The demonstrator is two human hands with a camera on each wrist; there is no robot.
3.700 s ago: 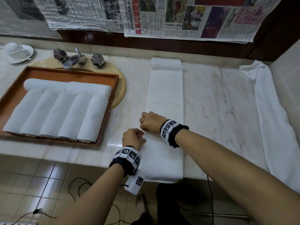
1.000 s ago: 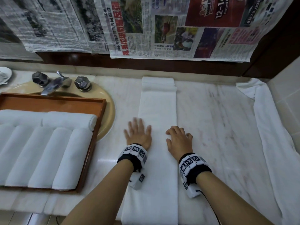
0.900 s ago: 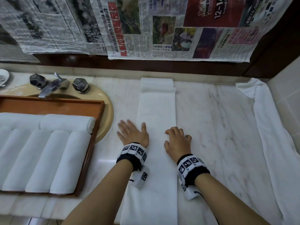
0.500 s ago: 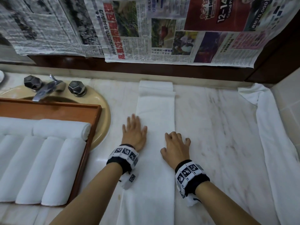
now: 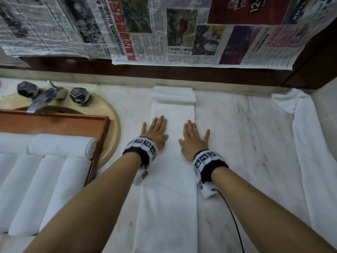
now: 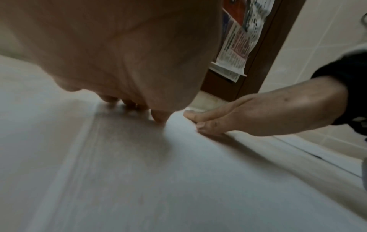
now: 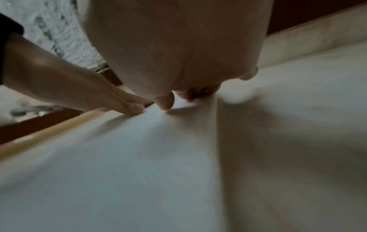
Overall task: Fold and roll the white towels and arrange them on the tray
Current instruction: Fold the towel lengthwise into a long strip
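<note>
Head view: a long folded white towel (image 5: pixel 171 161) lies lengthwise on the marble counter (image 5: pixel 237 143), its far end doubled over near the back wall. The left hand (image 5: pixel 155 133) lies flat on the towel's left edge, fingers straight and spread, holding nothing. The right hand (image 5: pixel 194 139) lies flat on the right edge, fingers likewise extended. To the left, a wooden tray (image 5: pixel 98 143) rests over the sink (image 5: pixel 113 128) and holds rolled towels (image 5: pixel 60 147). A loose white towel (image 5: pixel 310 152) lies along the counter's right side. Newspaper sheets (image 5: pixel 182 33) hang on the wall above.

Left wrist view: the left hand (image 6: pixel 123 55) presses its fingertips (image 6: pixel 158 117) down on the towel (image 6: pixel 178 180). The right hand (image 6: pixel 258 114) rests flat just beside it, on the same towel.

Right wrist view: the right hand (image 7: pixel 178 47) presses flat on the towel (image 7: pixel 139 172); the left hand (image 7: pixel 79 87) lies flat alongside. The picture is blurred.
</note>
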